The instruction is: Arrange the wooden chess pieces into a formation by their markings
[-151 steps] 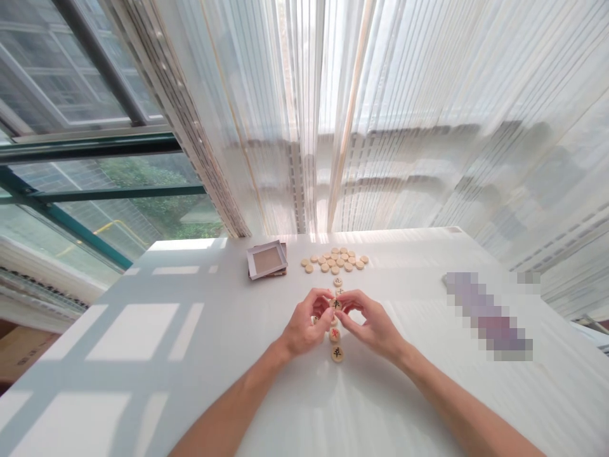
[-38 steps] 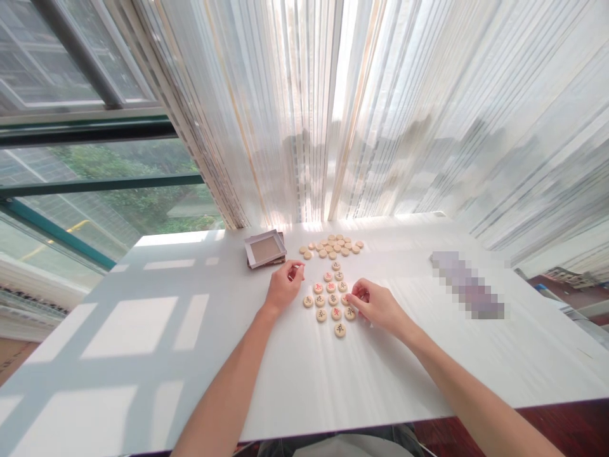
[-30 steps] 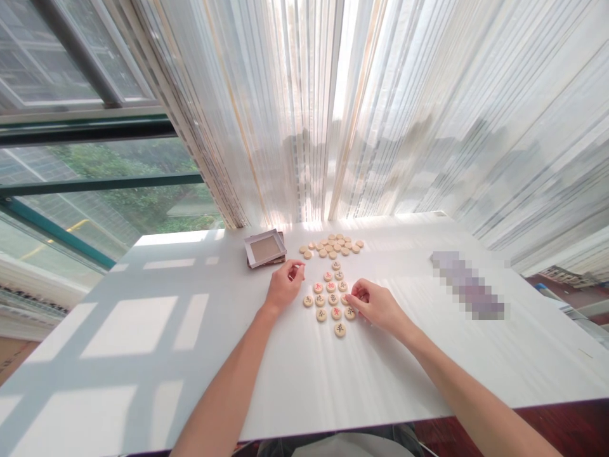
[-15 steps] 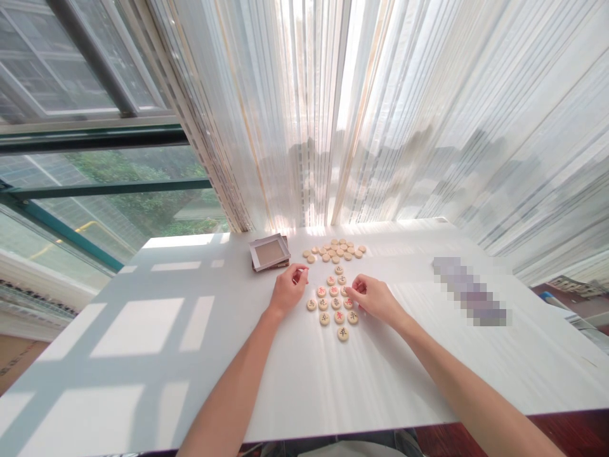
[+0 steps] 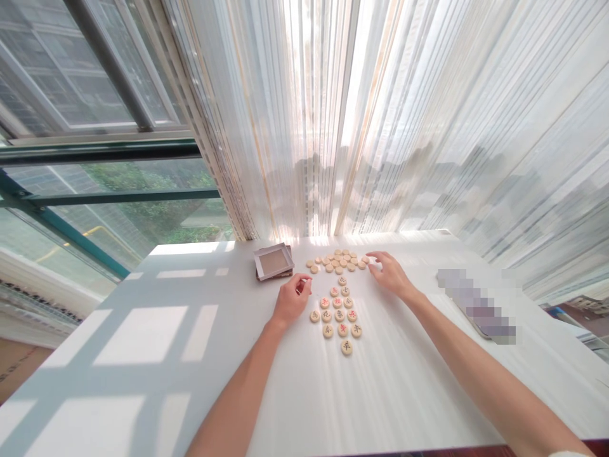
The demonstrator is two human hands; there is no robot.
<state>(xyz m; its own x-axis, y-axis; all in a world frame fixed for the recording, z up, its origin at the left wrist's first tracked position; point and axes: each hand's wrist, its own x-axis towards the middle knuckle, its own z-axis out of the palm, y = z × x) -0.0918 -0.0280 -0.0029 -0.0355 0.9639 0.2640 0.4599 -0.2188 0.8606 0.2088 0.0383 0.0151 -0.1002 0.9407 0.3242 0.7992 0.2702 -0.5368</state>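
Observation:
Several round Chinese chess pieces [image 5: 339, 315] lie face up in short rows on the white table, with red or black characters on them. Beyond them is a cluster of pieces [image 5: 340, 261] whose tops look blank. My right hand [image 5: 390, 274] is at the right end of this cluster, thumb and forefinger apart, close to the outermost piece [image 5: 365, 259]. To the left of the rows, my left hand [image 5: 292, 298] rests with its fingers curled and the tips together. Whatever is between those fingertips, if anything, cannot be made out.
An open shallow box [image 5: 275, 261] sits on a brown part behind my left hand. On the right of the table [image 5: 404, 393] lies a long object blurred by pixels [image 5: 476, 308]. A sheer curtain [image 5: 304, 127] hangs along the far edge, with a window at left.
My right hand has left the right side of the face-up rows and reached forward to the blank-topped cluster, its fingers opening. My left hand stays beside the rows. The view has shifted slightly.

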